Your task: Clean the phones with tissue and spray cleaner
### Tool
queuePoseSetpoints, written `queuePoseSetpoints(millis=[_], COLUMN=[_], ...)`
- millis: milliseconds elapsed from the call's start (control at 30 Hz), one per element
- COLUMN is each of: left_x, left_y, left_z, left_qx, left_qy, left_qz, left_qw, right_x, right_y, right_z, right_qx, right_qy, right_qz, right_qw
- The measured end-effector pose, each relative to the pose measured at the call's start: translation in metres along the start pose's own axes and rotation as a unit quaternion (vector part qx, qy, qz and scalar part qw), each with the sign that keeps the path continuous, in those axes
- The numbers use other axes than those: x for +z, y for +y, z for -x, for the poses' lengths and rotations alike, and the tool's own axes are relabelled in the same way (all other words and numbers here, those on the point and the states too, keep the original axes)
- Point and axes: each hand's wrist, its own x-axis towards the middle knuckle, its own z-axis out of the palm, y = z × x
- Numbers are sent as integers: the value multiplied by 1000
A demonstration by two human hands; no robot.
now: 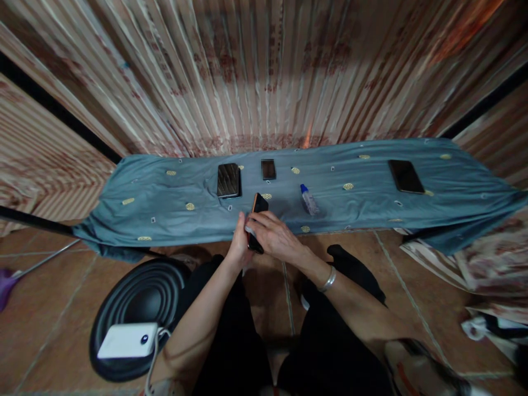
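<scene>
Above the near edge of the cloth-covered table, a dark smartphone (260, 203) with an orange-brown edge is held at a tilt. My left hand (239, 242) grips it from the left side, thumb pointing up. My right hand (274, 236) lies across its middle, fingers bent over it and meeting the left hand. A small pale patch shows at the right fingertips; I cannot make out what it is. Beyond the hands lie a dark stacked pair of phone-like slabs (228, 180) and a small dark square (268, 169). A blue-capped clear bottle (309, 199) lies to the right.
Another dark phone or tablet (406, 176) lies at the right on the blue-green cloth (363, 203). Below left, a white power bank (127, 341) with a cable rests on a round black ribbed stool (165, 280). Striped curtains (247, 71) hang behind; black poles (61, 113) flank the table.
</scene>
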Motion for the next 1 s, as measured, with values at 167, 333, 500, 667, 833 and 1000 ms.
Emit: queuePoseSetpoints(millis=[167,333,500,667,833,1000], left_x=[-1,3,-1,-9,-6,-7], left_y=[3,8,12,10,9,12], left_z=[-3,-2,-4,-9,-7,-8], left_qx=[17,61,93,95,66,15], left_qy=[70,64,55,55,61,47], left_qz=[9,47,34,32,64,73], left_qw=[997,995,994,993,994,996], right_x=[3,1,3,11,12,12], right_y=[-7,-9,-13,-18,-19,-16], right_z=[3,6,10,16,16,17], right_qx=[-26,-14,3,2,-9,2], right_qy=[14,22,38,54,74,66], right_qz=[-20,-61,-65,-14,14,8], right_qw=[999,998,997,998,997,998])
